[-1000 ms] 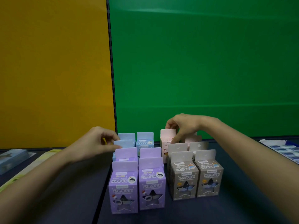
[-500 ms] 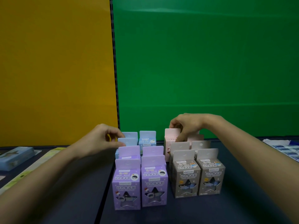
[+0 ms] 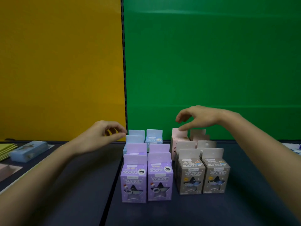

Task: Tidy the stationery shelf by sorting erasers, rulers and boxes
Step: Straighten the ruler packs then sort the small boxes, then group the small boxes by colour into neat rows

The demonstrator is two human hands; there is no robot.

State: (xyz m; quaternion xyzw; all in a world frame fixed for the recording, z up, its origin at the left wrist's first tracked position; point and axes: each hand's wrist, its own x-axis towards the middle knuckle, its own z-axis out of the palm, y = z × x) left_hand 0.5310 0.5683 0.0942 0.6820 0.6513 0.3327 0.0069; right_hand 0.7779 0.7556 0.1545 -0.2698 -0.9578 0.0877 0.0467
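- left hand (image 3: pixel 97 137): fingers loosely curled, thumb and forefinger tips close together, nothing held; tips just beside the top flap of the rear blue boxes (image 3: pixel 154 139).
- right hand (image 3: pixel 200 118): fingers arched downward and spread, nothing gripped; thumb tip is at the top flap of the pink box (image 3: pixel 179 139), but actual contact cannot be told.
- Four colour groups are stood upright on the dark shelf (image 3: pixel 244 160): blue boxes at back left, purple boxes (image 3: pixel 159 175) in front of them, pink box at back right, grey-brown boxes (image 3: pixel 190 175) in front of it.
- Front rows are squared, with printed faces forward and a gap kept between the left and right blocks.
- Box sorting is judged nearly done; only straightening of the back row appears to be left.
- A blue case (image 3: pixel 29 150) and yellow-green sheets (image 3: pixel 6 150) are seen at far left, well apart from the boxes.
- No rulers or erasers can be made out; items at the right edge are too cropped to name, so that part is judged outstanding.
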